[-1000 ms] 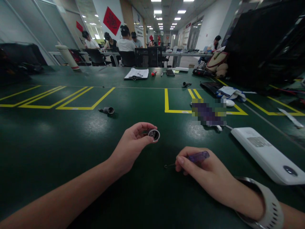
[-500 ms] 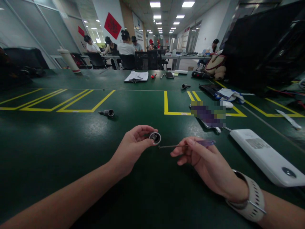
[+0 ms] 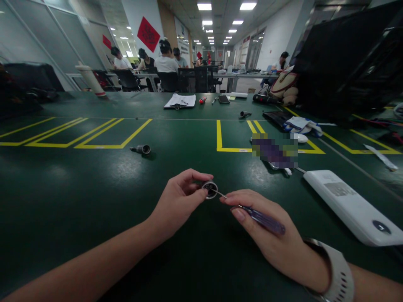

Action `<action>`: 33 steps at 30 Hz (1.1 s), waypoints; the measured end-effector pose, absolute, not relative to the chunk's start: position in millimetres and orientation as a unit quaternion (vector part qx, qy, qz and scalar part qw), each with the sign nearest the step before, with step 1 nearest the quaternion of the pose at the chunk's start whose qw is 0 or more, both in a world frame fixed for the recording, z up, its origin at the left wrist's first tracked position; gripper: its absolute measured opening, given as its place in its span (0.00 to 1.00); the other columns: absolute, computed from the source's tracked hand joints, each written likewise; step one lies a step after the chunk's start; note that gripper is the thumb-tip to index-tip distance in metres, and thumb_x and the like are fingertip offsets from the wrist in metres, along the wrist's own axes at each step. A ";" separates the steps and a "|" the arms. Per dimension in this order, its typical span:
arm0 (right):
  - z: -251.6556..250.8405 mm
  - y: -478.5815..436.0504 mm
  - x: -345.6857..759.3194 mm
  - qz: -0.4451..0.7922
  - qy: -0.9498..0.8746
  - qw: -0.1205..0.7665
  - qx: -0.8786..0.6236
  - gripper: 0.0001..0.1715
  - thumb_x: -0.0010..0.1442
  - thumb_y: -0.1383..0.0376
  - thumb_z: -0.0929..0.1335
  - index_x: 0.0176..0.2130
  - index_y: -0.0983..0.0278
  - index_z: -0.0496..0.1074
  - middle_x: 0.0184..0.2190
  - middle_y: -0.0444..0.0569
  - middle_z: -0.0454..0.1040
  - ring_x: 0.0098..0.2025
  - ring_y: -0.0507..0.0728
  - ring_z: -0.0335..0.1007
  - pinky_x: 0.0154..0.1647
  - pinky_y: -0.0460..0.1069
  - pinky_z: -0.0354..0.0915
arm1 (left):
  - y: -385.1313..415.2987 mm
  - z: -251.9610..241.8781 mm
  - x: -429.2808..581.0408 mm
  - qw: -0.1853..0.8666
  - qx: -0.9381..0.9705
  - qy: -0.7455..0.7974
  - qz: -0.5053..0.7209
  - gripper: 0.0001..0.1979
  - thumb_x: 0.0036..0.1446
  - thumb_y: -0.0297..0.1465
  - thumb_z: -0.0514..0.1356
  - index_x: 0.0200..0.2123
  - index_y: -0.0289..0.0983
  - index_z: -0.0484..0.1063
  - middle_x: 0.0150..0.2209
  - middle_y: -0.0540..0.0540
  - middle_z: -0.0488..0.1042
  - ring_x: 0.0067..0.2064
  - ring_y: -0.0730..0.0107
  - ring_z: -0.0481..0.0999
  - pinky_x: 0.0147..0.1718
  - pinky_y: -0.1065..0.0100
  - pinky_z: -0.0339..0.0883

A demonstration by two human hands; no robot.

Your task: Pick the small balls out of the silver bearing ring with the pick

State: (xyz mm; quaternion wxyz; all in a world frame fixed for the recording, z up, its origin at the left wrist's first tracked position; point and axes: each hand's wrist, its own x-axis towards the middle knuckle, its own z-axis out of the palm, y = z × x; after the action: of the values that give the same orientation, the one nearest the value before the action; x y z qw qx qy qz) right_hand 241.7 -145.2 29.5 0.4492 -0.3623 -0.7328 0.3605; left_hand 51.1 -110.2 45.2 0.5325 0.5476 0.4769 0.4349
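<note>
Between the thumb and fingers of my left hand [image 3: 178, 203] is a small round metal connector [image 3: 210, 190], its open face turned toward my right. My right hand [image 3: 262, 222] grips a screwdriver with a translucent purple handle [image 3: 262, 219]. The thin shaft points up and left, and its tip reaches into the connector's opening; what it touches inside is too small to tell. A similar dark cylindrical connector [image 3: 141, 149] lies on the green table beyond my left hand, and another [image 3: 244, 114] lies farther back on the right.
To the right lie a white power bank [image 3: 352, 207] with a cable and a phone-like device, its screen blurred. Farther back are a clipboard with papers [image 3: 180, 101], a cloth [image 3: 304, 126] and a dark bag [image 3: 349, 63]. Yellow tape marks the table. Several people sit beyond.
The screwdriver has turned in my right hand, and its tip has moved from beside the connector into its opening. My left hand has shifted slightly right and down with the connector.
</note>
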 end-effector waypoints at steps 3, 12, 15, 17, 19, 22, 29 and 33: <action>30.1 -146.1 240.9 0.326 -0.759 0.446 -0.344 0.12 0.61 0.70 0.65 0.45 0.61 0.71 0.42 0.48 0.75 0.45 0.54 0.70 0.46 0.50 0.67 | -110.7 44.1 51.8 0.529 0.551 0.470 0.443 0.08 0.47 0.25 0.62 0.33 0.36 0.73 0.39 0.48 0.78 0.37 0.72 0.77 0.37 0.71 0.71; 28.2 -147.7 240.5 0.258 -0.813 0.410 -0.325 0.17 0.61 0.72 0.65 0.49 0.59 0.67 0.44 0.47 0.74 0.49 0.54 0.68 0.51 0.50 0.65 | -112.4 44.4 54.8 0.503 0.557 0.486 0.447 0.07 0.45 0.26 0.61 0.31 0.35 0.74 0.35 0.48 0.79 0.36 0.69 0.78 0.38 0.68 0.72; 28.9 -148.5 240.6 0.253 -0.817 0.405 -0.324 0.17 0.61 0.72 0.65 0.49 0.58 0.67 0.44 0.48 0.73 0.49 0.55 0.68 0.51 0.51 0.65 | -112.5 42.9 54.4 0.496 0.561 0.486 0.450 0.07 0.44 0.26 0.60 0.31 0.35 0.74 0.36 0.47 0.79 0.37 0.68 0.78 0.38 0.67 0.72; 29.6 -149.4 240.7 0.246 -0.821 0.403 -0.322 0.17 0.61 0.72 0.65 0.49 0.58 0.67 0.44 0.48 0.74 0.49 0.55 0.68 0.51 0.51 0.66 | -112.4 42.0 54.1 0.489 0.566 0.487 0.452 0.07 0.44 0.26 0.60 0.30 0.35 0.74 0.37 0.46 0.78 0.38 0.68 0.78 0.39 0.67 0.72; 30.7 -150.4 240.7 0.234 -0.826 0.403 -0.317 0.18 0.60 0.72 0.65 0.49 0.58 0.67 0.43 0.48 0.74 0.48 0.55 0.68 0.50 0.51 0.66 | -112.4 41.5 54.1 0.484 0.570 0.487 0.451 0.06 0.44 0.26 0.60 0.30 0.35 0.74 0.38 0.46 0.78 0.39 0.67 0.78 0.39 0.67 0.72; 33.3 -151.8 239.9 0.208 -0.836 0.402 -0.312 0.19 0.60 0.72 0.65 0.50 0.58 0.67 0.42 0.48 0.75 0.46 0.56 0.70 0.48 0.52 0.68 | -112.8 42.0 54.6 0.479 0.578 0.483 0.451 0.06 0.45 0.26 0.59 0.30 0.35 0.74 0.38 0.46 0.78 0.39 0.68 0.78 0.39 0.67 0.72; 36.7 -153.2 237.5 0.168 -0.854 0.376 -0.317 0.18 0.60 0.72 0.64 0.50 0.60 0.67 0.42 0.51 0.76 0.45 0.58 0.71 0.45 0.53 0.70 | -113.6 43.9 55.1 0.465 0.587 0.492 0.444 0.07 0.46 0.26 0.59 0.30 0.36 0.74 0.37 0.46 0.78 0.38 0.67 0.78 0.40 0.65 0.72; 33.3 -152.0 238.0 0.178 -0.856 0.365 -0.321 0.17 0.60 0.72 0.64 0.49 0.61 0.68 0.43 0.51 0.75 0.46 0.57 0.70 0.46 0.53 0.69 | -112.7 42.3 55.2 0.465 0.590 0.487 0.445 0.06 0.45 0.26 0.59 0.30 0.36 0.74 0.37 0.46 0.78 0.38 0.67 0.78 0.39 0.66 0.72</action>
State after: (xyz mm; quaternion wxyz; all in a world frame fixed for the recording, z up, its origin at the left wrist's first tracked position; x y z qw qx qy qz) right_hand 238.0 -152.0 33.3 0.3654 -0.3207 -0.8555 0.1781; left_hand 55.2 -112.7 42.3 0.4653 0.5899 0.4870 0.4452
